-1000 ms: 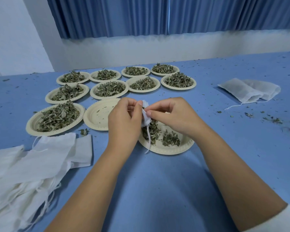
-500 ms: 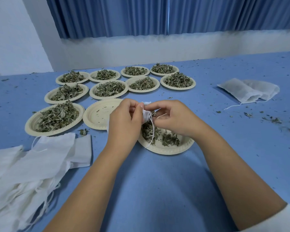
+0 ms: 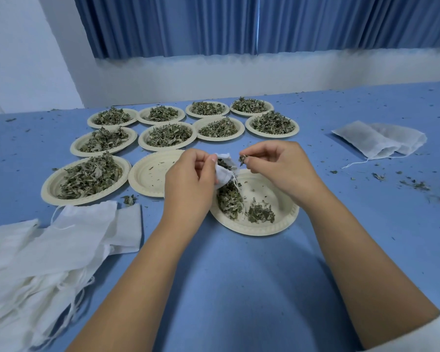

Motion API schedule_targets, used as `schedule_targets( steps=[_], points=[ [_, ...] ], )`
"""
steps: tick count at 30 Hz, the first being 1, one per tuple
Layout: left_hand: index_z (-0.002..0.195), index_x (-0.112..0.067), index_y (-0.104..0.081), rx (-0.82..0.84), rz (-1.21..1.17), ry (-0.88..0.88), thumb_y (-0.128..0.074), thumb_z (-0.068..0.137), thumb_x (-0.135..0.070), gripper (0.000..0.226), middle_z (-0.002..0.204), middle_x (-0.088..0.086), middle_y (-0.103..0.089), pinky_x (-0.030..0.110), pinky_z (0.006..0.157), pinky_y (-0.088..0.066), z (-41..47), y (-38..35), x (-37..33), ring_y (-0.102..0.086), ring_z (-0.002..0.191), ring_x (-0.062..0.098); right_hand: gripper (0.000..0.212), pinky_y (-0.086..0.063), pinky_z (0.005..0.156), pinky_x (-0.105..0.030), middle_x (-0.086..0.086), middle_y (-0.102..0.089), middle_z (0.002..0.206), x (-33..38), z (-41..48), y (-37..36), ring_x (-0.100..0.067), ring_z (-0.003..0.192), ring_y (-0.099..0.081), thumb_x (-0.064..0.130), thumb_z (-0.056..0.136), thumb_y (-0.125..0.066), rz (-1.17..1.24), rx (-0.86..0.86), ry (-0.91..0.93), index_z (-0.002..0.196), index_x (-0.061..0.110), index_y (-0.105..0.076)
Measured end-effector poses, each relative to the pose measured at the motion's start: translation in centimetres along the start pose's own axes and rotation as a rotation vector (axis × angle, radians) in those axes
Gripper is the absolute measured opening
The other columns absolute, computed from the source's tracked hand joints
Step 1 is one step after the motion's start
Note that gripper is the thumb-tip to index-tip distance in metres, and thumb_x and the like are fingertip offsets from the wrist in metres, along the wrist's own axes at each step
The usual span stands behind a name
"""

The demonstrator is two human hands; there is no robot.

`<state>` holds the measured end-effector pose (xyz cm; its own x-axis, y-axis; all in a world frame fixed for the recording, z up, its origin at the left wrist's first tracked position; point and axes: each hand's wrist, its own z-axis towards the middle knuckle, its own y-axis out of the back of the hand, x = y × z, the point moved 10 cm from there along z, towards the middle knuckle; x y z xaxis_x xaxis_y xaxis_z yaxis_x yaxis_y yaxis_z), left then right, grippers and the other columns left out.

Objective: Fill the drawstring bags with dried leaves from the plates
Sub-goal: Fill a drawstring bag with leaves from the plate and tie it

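A loose pile of flat white bags (image 3: 36, 250) fills the lower left corner, strings trailing, and runs off the left and bottom edges of the frame. Just above it sits a heaped plate (image 3: 48, 189), and to its right a nearly bare plate (image 3: 148, 174). Two rows of eight more heaped plates (image 3: 167, 135) stand behind them, towards the far edge of the blue surface (image 3: 239, 288), which meets a white wall under a blue curtain.

At the centre, the left hand (image 3: 188, 181) holds a small white drawstring bag (image 3: 224, 174), its grip pinched on the bag's rim. The bag's mouth gapes towards the right, with dark leaves visible inside. Its string hangs down over the front plate (image 3: 252, 231), which holds a thin remnant of dried leaves (image 3: 229, 201).

The right hand (image 3: 277, 166) hovers just beside the mouth, its grip closed on a small pinch of leaves (image 3: 243, 158).

Bare blue surface spreads between the forearms along the lower middle and to the right of the front plate. Further right, two white bags (image 3: 381, 141) lie well apart from the hands, with leaf crumbs (image 3: 414, 185) scattered below them.
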<state>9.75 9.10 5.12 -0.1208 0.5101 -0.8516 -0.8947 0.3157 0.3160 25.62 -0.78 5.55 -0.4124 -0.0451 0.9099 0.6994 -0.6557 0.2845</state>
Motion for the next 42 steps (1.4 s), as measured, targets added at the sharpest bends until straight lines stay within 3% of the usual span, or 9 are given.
schedule_targets(
  steps=[4, 9, 14, 17, 21, 26, 30, 36, 42],
  points=[
    [0.083, -0.026, -0.059, 0.026, 0.009, -0.019, -0.057, 0.097, -0.025, 0.014, 0.068, -0.009, -0.065, 0.011, 0.065, -0.045, -0.2, -0.4, -0.4, -0.061, 0.068, 0.0, 0.016, -0.056, 0.071, -0.021, 0.003, -0.074, 0.077, 0.2, -0.2, -0.9, -0.008, 0.07, -0.069, 0.002, 0.081, -0.075, 0.068, 0.024, 0.007, 0.087, 0.017, -0.072],
    [0.086, -0.024, -0.061, 0.07, 0.021, -0.042, -0.058, 0.096, -0.024, 0.011, 0.071, -0.008, -0.067, 0.032, 0.075, -0.055, -0.5, -1.0, -1.0, -0.065, 0.074, 0.007, 0.019, -0.046, 0.058, -0.013, 0.008, -0.069, 0.065, 0.7, -0.9, -2.5, 0.001, 0.054, -0.056, 0.007, 0.079, -0.077, -0.115, 0.015, 0.075, 0.073, 0.025, -0.071],
    [0.088, -0.022, -0.061, 0.061, 0.042, -0.055, -0.057, 0.097, -0.025, 0.011, 0.075, -0.007, -0.067, 0.037, 0.076, -0.054, -0.5, -0.9, -1.0, -0.065, 0.075, 0.01, 0.016, -0.037, 0.068, -0.007, 0.012, -0.049, 0.089, 0.9, -0.7, -2.7, 0.006, 0.063, -0.047, 0.018, 0.081, -0.076, -0.268, -0.019, 0.105, 0.08, 0.033, -0.07],
    [0.089, -0.022, -0.061, 0.055, 0.042, -0.054, -0.056, 0.097, -0.026, 0.01, 0.079, -0.01, -0.066, 0.035, 0.075, -0.053, -0.4, -0.8, -1.0, -0.064, 0.076, 0.011, 0.016, -0.043, 0.066, -0.009, 0.008, -0.052, 0.099, 0.0, -0.4, -1.9, -0.002, 0.065, -0.049, 0.027, 0.079, -0.078, -0.237, -0.052, 0.015, 0.085, 0.032, -0.063],
    [0.089, -0.021, -0.06, 0.088, 0.043, -0.071, -0.055, 0.098, -0.026, 0.011, 0.077, -0.009, -0.066, 0.034, 0.074, -0.052, -0.6, -1.0, -1.4, -0.063, 0.076, 0.011, 0.022, -0.05, 0.049, -0.021, 0.007, -0.063, 0.092, -2.7, -0.9, -3.8, -0.002, 0.053, -0.059, 0.033, 0.091, -0.067, 0.01, 0.148, -0.261, 0.103, 0.016, -0.065],
    [0.088, -0.019, -0.061, 0.104, 0.016, -0.062, -0.057, 0.096, -0.027, 0.013, 0.079, -0.006, -0.068, 0.033, 0.073, -0.052, -0.7, -1.0, -1.7, -0.064, 0.077, 0.01, 0.035, -0.045, 0.049, -0.019, -0.01, -0.051, 0.066, -2.4, -1.0, -4.7, -0.011, 0.051, -0.049, 0.016, 0.089, -0.069, 0.077, 0.135, -0.206, 0.078, -0.015, -0.058],
    [0.085, -0.023, -0.06, 0.111, 0.019, -0.088, -0.057, 0.096, -0.029, 0.012, 0.077, -0.007, -0.067, 0.034, 0.074, -0.053, -0.8, -0.9, -2.2, -0.063, 0.076, 0.009, 0.025, -0.042, 0.058, -0.03, -0.004, -0.054, 0.063, -2.2, -0.8, -4.4, -0.013, 0.06, -0.048, 0.018, 0.084, -0.072, 0.027, 0.081, -0.17, 0.071, 0.0, -0.061],
    [0.081, -0.03, -0.055, 0.06, -0.009, -0.032, -0.055, 0.097, -0.027, 0.017, 0.077, -0.007, -0.067, 0.041, 0.078, -0.054, -0.4, 0.0, -1.3, -0.064, 0.077, 0.011, 0.014, -0.055, 0.059, -0.02, 0.0, -0.067, 0.072, -2.7, -1.1, -5.0, -0.008, 0.061, -0.066, 0.013, 0.083, -0.076, 0.34, 0.156, -0.305, 0.086, 0.009, -0.063],
    [0.083, -0.027, -0.057, 0.011, -0.055, 0.009, -0.056, 0.097, -0.025, 0.015, 0.08, -0.007, -0.065, 0.049, 0.079, -0.055, -0.1, 0.8, -0.9, -0.064, 0.077, 0.018, 0.015, -0.047, 0.049, -0.017, 0.001, -0.06, 0.066, -1.2, -0.6, -2.7, -0.007, 0.059, -0.056, 0.023, 0.076, -0.083, 0.129, 0.023, -0.123, 0.075, 0.017, -0.069]
  ],
)
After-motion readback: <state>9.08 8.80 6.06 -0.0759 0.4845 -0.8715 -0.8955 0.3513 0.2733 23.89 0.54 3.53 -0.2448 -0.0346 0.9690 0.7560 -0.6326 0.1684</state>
